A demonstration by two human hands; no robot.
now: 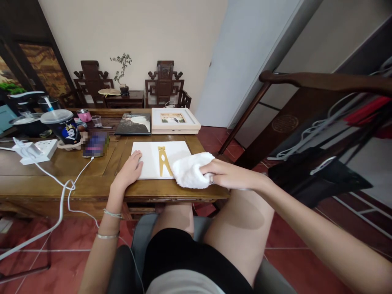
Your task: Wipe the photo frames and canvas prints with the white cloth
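A white board [147, 160] lies flat near the front edge of the wooden table, with a yellow two-legged shape [163, 157] on its face. My left hand [129, 168] rests on the board's left edge, fingers stretched out and holding nothing. In my right hand [222, 173] is a bunched white fluffy cloth [192, 169]. The cloth covers the board's right front corner and touches the tip of the yellow shape's right leg. Part of the right fingers is hidden in the cloth's folds.
Behind the board stand a white framed box [176, 121] and a dark album-like panel [134, 123]. To the left are a lidded drink cup [65, 126], a phone [95, 145], a power strip [38, 151] and a white cable [63, 200]. A wooden chair [269, 118] stands at right.
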